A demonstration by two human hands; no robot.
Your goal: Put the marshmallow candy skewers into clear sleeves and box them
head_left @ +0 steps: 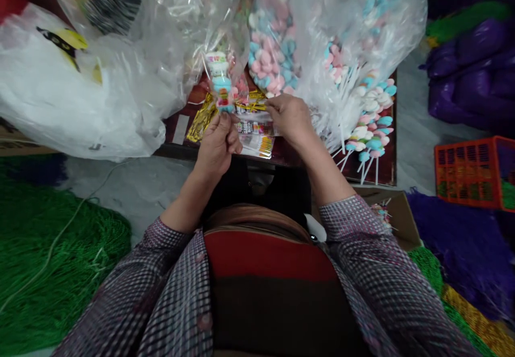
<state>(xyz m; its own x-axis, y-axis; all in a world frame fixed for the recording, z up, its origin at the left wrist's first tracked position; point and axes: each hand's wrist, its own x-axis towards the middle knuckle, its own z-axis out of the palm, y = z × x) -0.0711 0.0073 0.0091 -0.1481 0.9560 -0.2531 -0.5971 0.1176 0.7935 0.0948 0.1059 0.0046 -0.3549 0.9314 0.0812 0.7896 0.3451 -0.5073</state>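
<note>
My left hand [219, 142] is closed around the gathered bottom of a marshmallow lollipop [221, 84] in a clear printed wrapper, held upright. The lollipop shows white, blue and reddish pieces; its stick is hidden in my fist. With thumb and fingers pinched, my right hand [293, 119] is at the end of a gold twist tie [257, 104]. Beneath and between my hands lie printed clear wrappers [253, 128]. More gold twist ties [201, 118] form a bundle left of my left hand.
A large bag of pink, blue and white marshmallows [273, 45] stands behind my hands. Marshmallow lollipops [372, 126] are piled at the table's right edge. A white plastic bag [100, 99] bulges at left. Green strands [60, 260], a cardboard box [398, 220] and an orange crate [464, 172] are below.
</note>
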